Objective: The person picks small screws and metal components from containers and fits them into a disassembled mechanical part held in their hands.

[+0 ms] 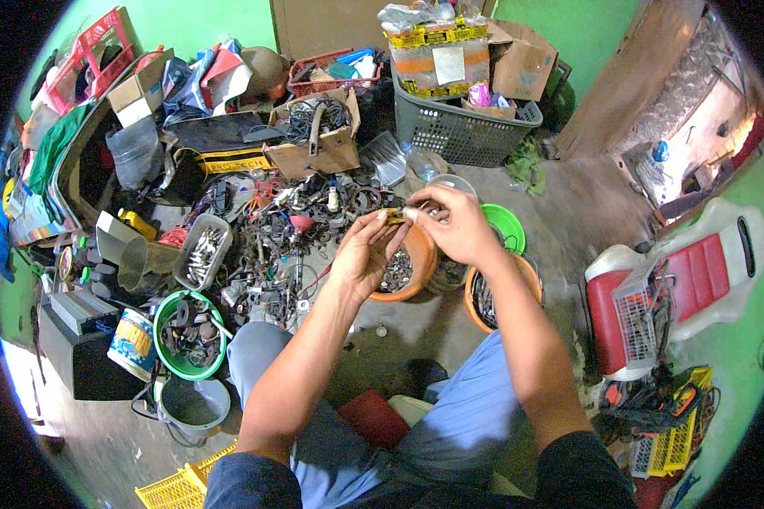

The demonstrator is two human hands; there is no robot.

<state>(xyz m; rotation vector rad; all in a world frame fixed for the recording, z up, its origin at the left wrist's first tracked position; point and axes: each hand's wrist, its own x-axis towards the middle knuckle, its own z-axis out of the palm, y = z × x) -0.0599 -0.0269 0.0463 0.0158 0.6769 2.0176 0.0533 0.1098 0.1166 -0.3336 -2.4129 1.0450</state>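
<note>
My left hand (363,256) pinches a small brass-coloured metal part (395,218) between thumb and fingers, palm turned partly up. Closed around the other end of it, my right hand (458,225) has its fingertips on a small whitish piece (411,212). Whether the two pieces are joined I cannot tell. Both hands are raised over an orange bucket (399,296) that holds many small metal bits.
Loose metal parts (272,229) cover the floor ahead and left. A second orange bucket (473,316) and a lime green one (507,222) stand at right. Left are a grey tray (183,276), a green-rimmed bucket (187,375) and a grey bucket (197,431). A red-and-white seat (696,276) lies far right.
</note>
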